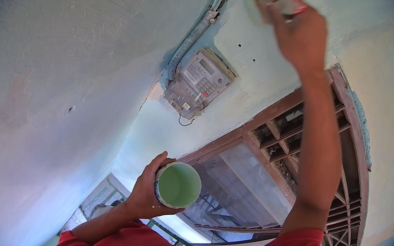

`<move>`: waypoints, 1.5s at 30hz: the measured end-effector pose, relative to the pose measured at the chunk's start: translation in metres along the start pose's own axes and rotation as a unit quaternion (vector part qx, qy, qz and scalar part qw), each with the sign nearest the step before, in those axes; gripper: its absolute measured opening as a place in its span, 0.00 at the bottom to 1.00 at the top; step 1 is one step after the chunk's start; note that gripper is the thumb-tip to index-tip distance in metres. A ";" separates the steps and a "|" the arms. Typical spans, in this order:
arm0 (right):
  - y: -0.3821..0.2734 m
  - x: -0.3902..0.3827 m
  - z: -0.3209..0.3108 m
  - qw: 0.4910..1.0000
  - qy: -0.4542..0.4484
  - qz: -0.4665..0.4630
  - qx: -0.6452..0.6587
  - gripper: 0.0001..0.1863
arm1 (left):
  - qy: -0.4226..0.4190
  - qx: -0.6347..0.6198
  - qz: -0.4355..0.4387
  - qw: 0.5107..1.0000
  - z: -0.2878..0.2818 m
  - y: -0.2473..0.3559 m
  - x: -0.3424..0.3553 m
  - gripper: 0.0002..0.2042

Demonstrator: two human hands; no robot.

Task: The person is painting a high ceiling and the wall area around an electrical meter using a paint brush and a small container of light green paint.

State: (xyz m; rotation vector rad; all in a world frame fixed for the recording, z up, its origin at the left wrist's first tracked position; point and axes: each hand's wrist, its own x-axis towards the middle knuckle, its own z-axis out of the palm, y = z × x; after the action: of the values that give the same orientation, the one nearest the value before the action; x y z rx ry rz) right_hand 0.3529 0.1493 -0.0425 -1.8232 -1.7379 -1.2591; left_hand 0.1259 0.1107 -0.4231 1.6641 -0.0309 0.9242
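My left hand (141, 193) is wrapped round a round tub of pale green paint (160, 190), its open top facing me and splashes on its outside. High up, my right hand (302, 39) grips a paintbrush (261, 9), somewhat smeared by motion, with red and white showing between the fingers. The brush's end is at the pale green wall (270, 57); whether it touches cannot be made out. Below and left of that hand, a grey electricity meter (204, 80) with a keypad is fixed to the wall.
A ribbed grey conduit (190, 38) with cables runs up from the meter along the wall corner. A brown wooden window frame (266, 116) with glass and a dusty lattice lies right of the meter. Another wall (63, 48) fills the left. Green railing (173, 236) shows low down.
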 end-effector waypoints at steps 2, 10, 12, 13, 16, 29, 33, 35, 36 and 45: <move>-0.015 -0.022 0.036 0.993 -0.070 0.044 0.089 0.13 | 0.002 0.004 0.009 1.000 -0.001 0.002 -0.001 0.72; 0.020 0.050 0.015 0.995 -0.016 0.086 -0.044 0.20 | 0.034 0.005 -0.034 0.999 -0.006 0.001 -0.005 0.67; 0.023 0.066 0.002 0.994 0.026 0.049 -0.095 0.15 | 0.041 0.005 -0.027 0.999 -0.006 0.000 -0.005 0.67; 0.022 0.071 -0.004 0.992 0.025 0.077 -0.096 0.15 | 0.038 0.003 -0.030 0.999 -0.006 0.000 -0.005 0.67; 0.013 0.064 0.001 0.990 -0.030 0.118 -0.072 0.18 | 0.039 -0.005 -0.030 0.999 -0.007 -0.001 -0.004 0.67; 0.011 0.035 0.048 0.988 0.027 0.126 0.090 0.15 | 0.048 0.010 -0.011 0.999 -0.005 -0.003 0.001 0.67; 0.004 0.027 0.049 0.990 0.006 0.108 0.093 0.15 | 0.058 0.003 -0.014 0.998 -0.005 -0.002 -0.002 0.67; 0.001 0.017 0.061 0.990 -0.053 0.124 0.043 0.15 | 0.057 0.003 -0.014 0.998 -0.004 -0.001 -0.002 0.67; 0.002 0.016 0.065 0.984 -0.076 0.156 0.047 0.14 | 0.053 0.006 -0.017 0.998 -0.004 0.000 -0.002 0.67; 0.011 0.032 0.014 0.993 0.083 0.068 0.041 0.12 | 0.053 -0.003 -0.014 0.998 0.000 0.001 0.001 0.68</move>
State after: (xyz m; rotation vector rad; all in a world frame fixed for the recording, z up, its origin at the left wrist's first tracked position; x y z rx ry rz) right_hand 0.3635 0.1775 -0.0221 -1.7059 -1.5281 -1.2286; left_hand 0.1262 0.1113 -0.4221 1.6041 0.0615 0.9881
